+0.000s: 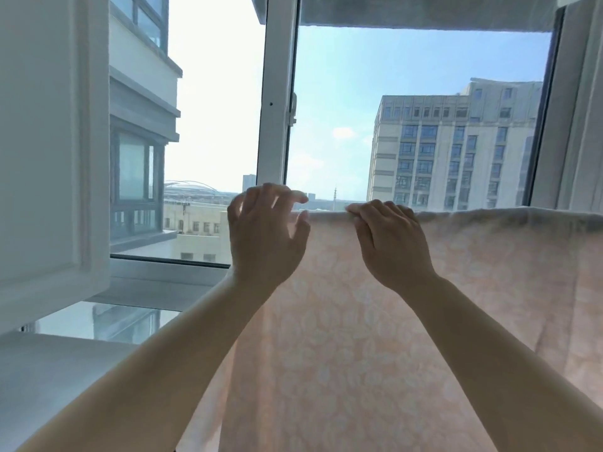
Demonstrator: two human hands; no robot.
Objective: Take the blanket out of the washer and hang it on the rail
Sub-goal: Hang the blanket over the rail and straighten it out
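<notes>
A pale peach blanket (375,321) with a faint white flower pattern hangs in front of me, draped over a rail that its top fold hides. The fold runs level from the middle of the view to the right edge. My right hand (388,243) rests on that top fold with its fingers curled over it. Just past the blanket's left end, my left hand (266,236) is raised with fingers spread and curved; its thumb is close to the fold's corner. The washer is out of view.
A window (277,102) with a white frame stands straight ahead, its left sash swung inward (49,151). A white sill (42,370) lies at lower left. Another cloth's edge hangs along the top (424,14). Buildings and sky show outside.
</notes>
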